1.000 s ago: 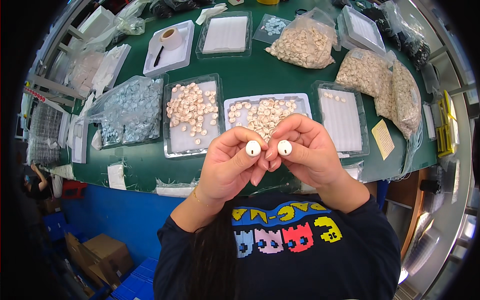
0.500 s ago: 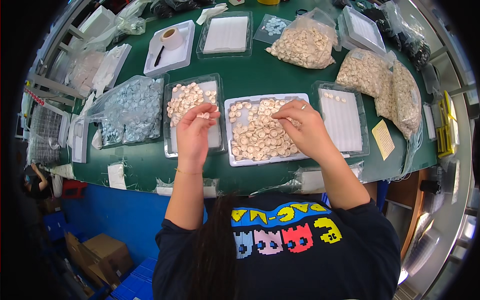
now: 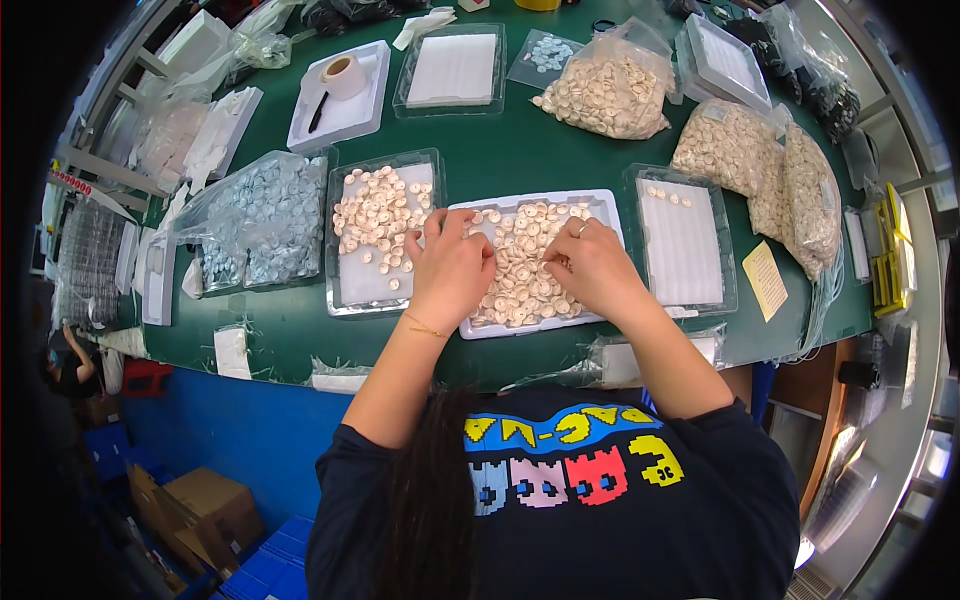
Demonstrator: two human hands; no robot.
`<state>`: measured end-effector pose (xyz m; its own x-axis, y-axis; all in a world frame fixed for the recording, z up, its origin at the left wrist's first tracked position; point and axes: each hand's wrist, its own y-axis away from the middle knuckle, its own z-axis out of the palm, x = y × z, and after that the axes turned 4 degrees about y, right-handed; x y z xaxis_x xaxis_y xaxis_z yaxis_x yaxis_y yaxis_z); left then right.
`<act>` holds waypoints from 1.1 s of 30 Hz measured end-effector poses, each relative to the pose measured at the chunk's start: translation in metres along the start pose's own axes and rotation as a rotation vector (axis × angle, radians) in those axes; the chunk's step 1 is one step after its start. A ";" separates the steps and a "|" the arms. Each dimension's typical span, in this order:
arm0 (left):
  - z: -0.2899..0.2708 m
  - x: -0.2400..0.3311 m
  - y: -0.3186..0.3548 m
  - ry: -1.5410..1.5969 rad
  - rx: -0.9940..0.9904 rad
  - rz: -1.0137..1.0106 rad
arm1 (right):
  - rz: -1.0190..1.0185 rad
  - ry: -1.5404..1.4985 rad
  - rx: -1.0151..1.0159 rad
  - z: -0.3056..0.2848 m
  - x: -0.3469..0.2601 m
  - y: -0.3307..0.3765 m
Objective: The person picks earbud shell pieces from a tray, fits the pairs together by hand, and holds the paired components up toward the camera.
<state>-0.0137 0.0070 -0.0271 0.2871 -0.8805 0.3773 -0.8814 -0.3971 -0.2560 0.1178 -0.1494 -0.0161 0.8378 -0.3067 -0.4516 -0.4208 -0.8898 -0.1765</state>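
Observation:
My left hand (image 3: 448,262) reaches over the left edge of a white tray (image 3: 540,327), fingers spread and bent downward, with nothing visible in it. My right hand (image 3: 598,266) is above the same tray, its fingertips drawn together at a heap of small round cream-coloured discs (image 3: 525,265). Whatever those fingertips hold is hidden. To the left, a clear plastic tray (image 3: 350,300) carries a looser pile of similar discs (image 3: 385,212) over a white liner. Another clear tray (image 3: 728,270) on the right has a short row of discs (image 3: 668,196) along the top of its white liner.
Bags of cream discs (image 3: 612,90) (image 3: 725,145) stand at the back and right. A bag of pale blue pieces (image 3: 265,220) lies left. Farther back are a tape roll (image 3: 343,77) and black pen (image 3: 318,112) in a tray. A yellow paper (image 3: 765,280) lies right.
My left hand has moved right and down from the left clear tray to the white tray, and the discs it held are gone from view. My right hand has dropped slightly toward the heap.

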 end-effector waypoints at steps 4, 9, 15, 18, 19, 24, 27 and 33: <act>0.001 0.002 -0.001 0.011 -0.056 0.009 | 0.096 -0.218 0.014 -0.008 -0.005 -0.003; -0.009 0.007 -0.002 0.027 0.041 0.045 | 0.218 -0.631 0.042 -0.026 -0.021 -0.005; -0.049 0.033 -0.003 0.976 -0.011 -0.181 | 0.114 -0.859 0.142 -0.049 -0.042 -0.001; -0.070 0.047 0.005 1.457 -0.023 -0.257 | 0.044 -0.915 0.185 -0.058 -0.051 0.002; -0.074 0.050 0.008 1.565 -0.040 -0.238 | -0.007 -0.920 0.206 -0.060 -0.053 0.003; -0.092 0.061 0.020 1.646 -0.025 -0.156 | -0.084 -1.005 0.227 -0.073 -0.070 0.008; -0.094 0.064 0.022 1.580 0.046 -0.051 | -0.122 -1.036 0.230 -0.076 -0.075 0.009; -0.095 0.067 0.023 1.517 0.129 0.027 | -0.151 -1.027 0.232 -0.077 -0.079 0.009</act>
<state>-0.0505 -0.0366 0.0766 -0.4435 0.1703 0.8800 -0.8191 -0.4756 -0.3208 0.0740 -0.1590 0.0851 0.2371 0.3300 -0.9137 -0.4838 -0.7755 -0.4056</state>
